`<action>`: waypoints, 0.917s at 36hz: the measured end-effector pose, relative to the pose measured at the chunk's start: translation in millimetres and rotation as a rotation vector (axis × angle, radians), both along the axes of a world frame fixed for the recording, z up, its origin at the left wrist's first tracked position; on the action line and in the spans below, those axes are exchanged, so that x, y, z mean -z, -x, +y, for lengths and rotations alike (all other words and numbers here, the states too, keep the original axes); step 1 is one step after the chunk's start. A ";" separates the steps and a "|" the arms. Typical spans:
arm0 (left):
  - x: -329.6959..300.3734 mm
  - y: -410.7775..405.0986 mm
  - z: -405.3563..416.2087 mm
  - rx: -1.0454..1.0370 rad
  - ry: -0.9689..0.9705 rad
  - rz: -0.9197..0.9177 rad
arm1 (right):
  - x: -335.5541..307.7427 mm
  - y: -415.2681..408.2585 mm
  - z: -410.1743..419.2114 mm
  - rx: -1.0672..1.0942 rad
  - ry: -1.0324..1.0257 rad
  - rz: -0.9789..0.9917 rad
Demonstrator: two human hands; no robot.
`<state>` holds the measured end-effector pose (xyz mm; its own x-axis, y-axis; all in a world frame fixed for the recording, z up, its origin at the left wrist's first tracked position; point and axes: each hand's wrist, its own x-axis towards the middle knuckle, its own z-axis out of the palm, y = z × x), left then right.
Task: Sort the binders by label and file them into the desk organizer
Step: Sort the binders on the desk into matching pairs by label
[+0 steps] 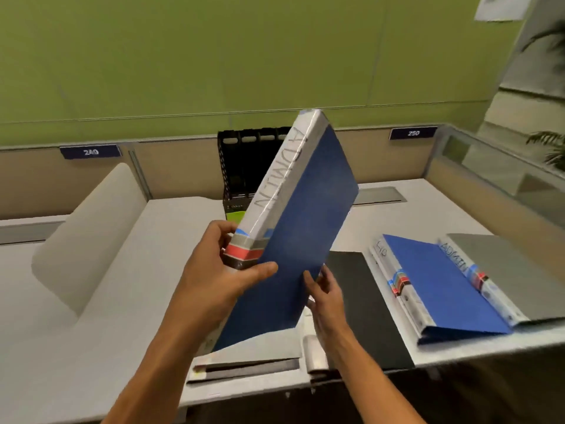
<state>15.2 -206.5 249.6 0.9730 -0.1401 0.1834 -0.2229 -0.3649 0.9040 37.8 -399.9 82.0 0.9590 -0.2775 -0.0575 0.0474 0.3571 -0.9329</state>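
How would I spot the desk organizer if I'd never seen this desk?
Look to the back of the white desk, against the beige partition below the green wall. The black organizer stands there upright, partly behind the raised blue binder. It alone is black mesh with tall, narrow slots.

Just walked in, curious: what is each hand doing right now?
Left hand: closed on the spine end of the blue binder.
Right hand: fingers on the same binder's lower edge, steadying it.
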 end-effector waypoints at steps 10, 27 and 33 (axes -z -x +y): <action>6.2 15.1 -165.2 0.319 0.129 0.139 | -13.4 83.3 -178.2 0.511 0.153 0.106; 85.6 12.7 -362.2 0.692 0.216 0.449 | -3.2 163.8 -394.8 0.812 0.320 0.448; 120.4 -4.1 -433.3 0.671 0.339 0.614 | 8.5 143.2 -463.9 0.782 0.498 0.607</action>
<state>19.2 -639.9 129.2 0.6495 -0.7345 -0.1968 0.2561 -0.0324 0.9661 -105.5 -863.8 73.5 0.3592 -0.9172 -0.1726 -0.4180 0.0073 -0.9084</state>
